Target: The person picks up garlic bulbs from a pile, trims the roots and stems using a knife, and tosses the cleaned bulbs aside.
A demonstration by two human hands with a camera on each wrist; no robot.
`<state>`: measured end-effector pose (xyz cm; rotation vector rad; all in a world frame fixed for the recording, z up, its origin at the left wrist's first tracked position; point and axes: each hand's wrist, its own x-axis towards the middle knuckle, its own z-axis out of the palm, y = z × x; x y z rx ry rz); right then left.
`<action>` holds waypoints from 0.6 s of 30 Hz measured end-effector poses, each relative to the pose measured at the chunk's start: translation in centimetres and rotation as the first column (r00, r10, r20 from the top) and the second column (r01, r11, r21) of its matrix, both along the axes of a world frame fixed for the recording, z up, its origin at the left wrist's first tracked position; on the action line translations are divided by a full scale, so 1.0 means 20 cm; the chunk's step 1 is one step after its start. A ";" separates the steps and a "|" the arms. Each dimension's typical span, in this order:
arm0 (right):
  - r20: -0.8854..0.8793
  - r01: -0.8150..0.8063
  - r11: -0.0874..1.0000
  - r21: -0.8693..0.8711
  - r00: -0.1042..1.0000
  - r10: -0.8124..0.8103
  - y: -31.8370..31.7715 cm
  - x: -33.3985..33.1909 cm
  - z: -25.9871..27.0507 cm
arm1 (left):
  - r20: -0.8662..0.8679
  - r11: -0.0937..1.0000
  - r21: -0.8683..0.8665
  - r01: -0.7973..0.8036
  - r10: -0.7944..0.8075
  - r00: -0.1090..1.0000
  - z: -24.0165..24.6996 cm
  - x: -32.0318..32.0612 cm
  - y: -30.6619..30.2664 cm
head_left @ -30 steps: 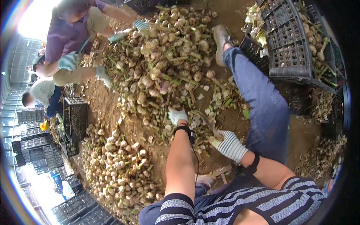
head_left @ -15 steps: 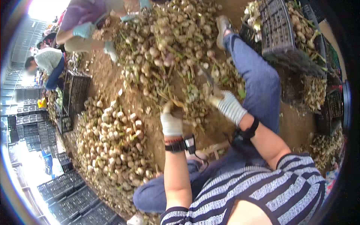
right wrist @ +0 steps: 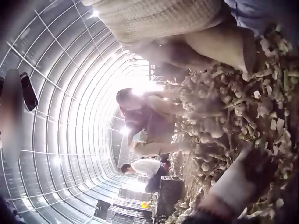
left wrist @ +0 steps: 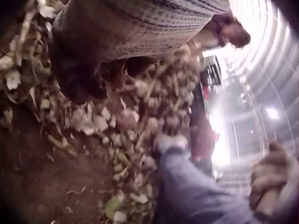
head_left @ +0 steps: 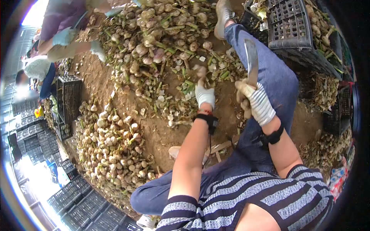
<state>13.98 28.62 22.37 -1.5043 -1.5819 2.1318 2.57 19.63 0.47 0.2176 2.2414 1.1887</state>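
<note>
In the head view the right hand (head_left: 259,101), in a striped glove with browned fingers, grips a knife whose curved blade (head_left: 251,57) points up the picture, over the right trouser leg. To its left, the left hand (head_left: 205,95) reaches down at the near edge of the large garlic heap (head_left: 154,42). Its fingers are dark and blurred, so whether they hold a bulb cannot be told. The left wrist view has the left glove (left wrist: 131,32) across the top and the right fist (left wrist: 271,179) at lower right; the right wrist view shows the left hand (right wrist: 240,182) over the garlic.
A second pile of garlic bulbs (head_left: 115,150) lies at lower left. Black crates (head_left: 291,29) holding garlic stand at upper right, others (head_left: 69,96) at left. Cut stems and peelings litter the soil. Another gloved person (head_left: 63,23) works across the heap.
The left hand has moved forward and right, away from the stems beside it half a second ago. The right hand has shifted right, and its blade now stands over the leg instead of the scraps.
</note>
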 end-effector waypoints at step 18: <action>-0.006 -0.058 0.997 -0.055 0.998 0.058 -0.03 -0.04 -0.06 | 0.554 0.849 0.228 -0.476 0.289 0.781 0.34 -0.37 -0.35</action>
